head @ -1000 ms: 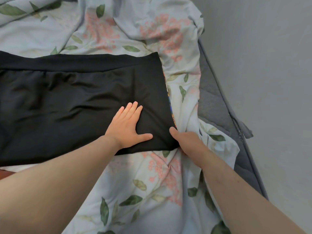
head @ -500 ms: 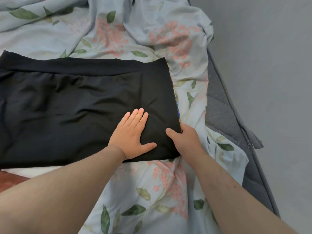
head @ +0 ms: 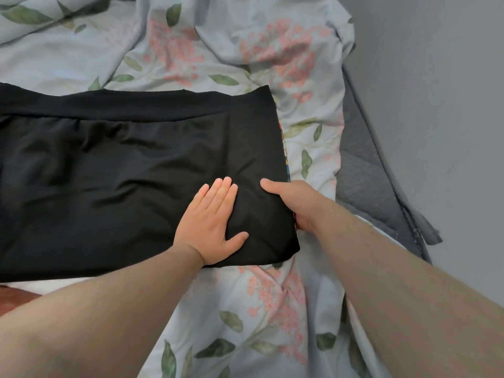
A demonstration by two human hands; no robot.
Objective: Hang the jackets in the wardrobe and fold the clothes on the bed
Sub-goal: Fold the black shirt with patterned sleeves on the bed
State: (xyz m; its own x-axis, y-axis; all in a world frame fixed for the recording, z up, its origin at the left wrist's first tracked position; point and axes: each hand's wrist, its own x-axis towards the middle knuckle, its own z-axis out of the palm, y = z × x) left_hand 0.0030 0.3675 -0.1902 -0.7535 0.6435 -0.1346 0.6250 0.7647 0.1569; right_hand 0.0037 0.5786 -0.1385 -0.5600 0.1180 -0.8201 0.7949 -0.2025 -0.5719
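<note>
A black garment lies spread flat on the floral bedsheet, with a wide band along its far edge. My left hand presses flat on its near right part, fingers straight. My right hand grips the garment's right edge, thumb on top and fingers tucked underneath. A thin strip of multicoloured fabric shows under that right edge.
The grey mattress edge runs along the right, close to a grey wall. A reddish-brown surface and a strip of white fabric show at the lower left. The sheet is rumpled at the far right.
My right hand has slid up along the garment's right edge from the near corner and now has its thumb over the cloth. The left hand stays pressed in place.
</note>
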